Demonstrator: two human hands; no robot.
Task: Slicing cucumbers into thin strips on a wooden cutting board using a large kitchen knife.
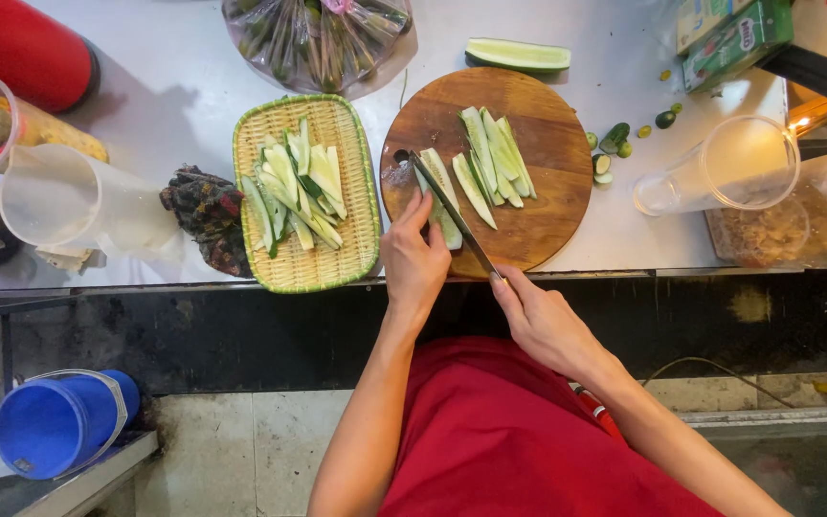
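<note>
The cucumber piece (440,196) lies on the left part of the round wooden cutting board (538,230), its long axis running from far-left to near-right, the far end pointing up toward the board's small hole. The left hand (415,263) sits just near of it, fingers closed down onto its near end and pinning it to the board. The knife (454,216) lies along almost the same line as the cucumber piece, blade laid lengthwise on its right side, tip toward the far left. The right hand (538,321) is closed around the handle at the near edge of the board, so the grip is near-right of the piece while the left hand is the closer of the two. To the right on the board, cut cucumber strips (492,163) fan out, pointing mostly far to near. Left of the board, a woven tray (356,258) on the desk (174,86) holds more strips.
</note>
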